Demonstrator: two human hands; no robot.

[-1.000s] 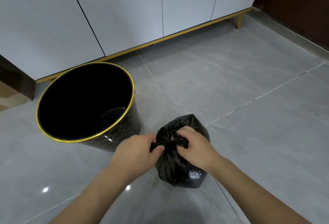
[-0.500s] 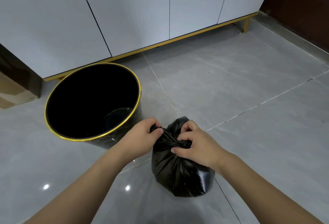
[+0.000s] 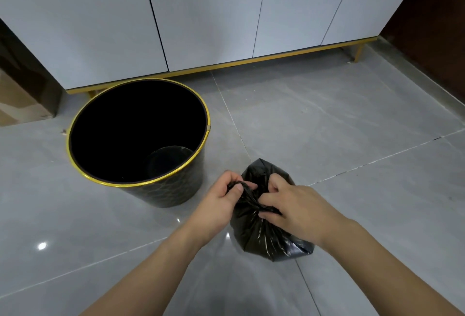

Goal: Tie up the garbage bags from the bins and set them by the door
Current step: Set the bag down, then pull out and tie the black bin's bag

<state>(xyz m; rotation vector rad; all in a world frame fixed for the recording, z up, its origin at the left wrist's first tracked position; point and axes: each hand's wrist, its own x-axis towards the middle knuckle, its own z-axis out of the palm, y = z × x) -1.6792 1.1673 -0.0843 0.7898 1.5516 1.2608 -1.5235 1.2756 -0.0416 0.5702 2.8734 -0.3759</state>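
Head view: black garbage bag (image 3: 266, 235) on the grey floor (image 3: 339, 119), just right of the gold-rimmed bin (image 3: 161, 192). Left hand (image 3: 221, 205) and right hand (image 3: 294, 207) each grip a twisted strand of its gathered neck.

Your right hand (image 3: 293, 206) and left hand (image 3: 221, 202) cover the gathered neck of the garbage bag (image 3: 261, 236), so you cannot tell whether a knot is formed; the bin (image 3: 141, 185) interior is too dark to read, and both forearms run off the bottom edge
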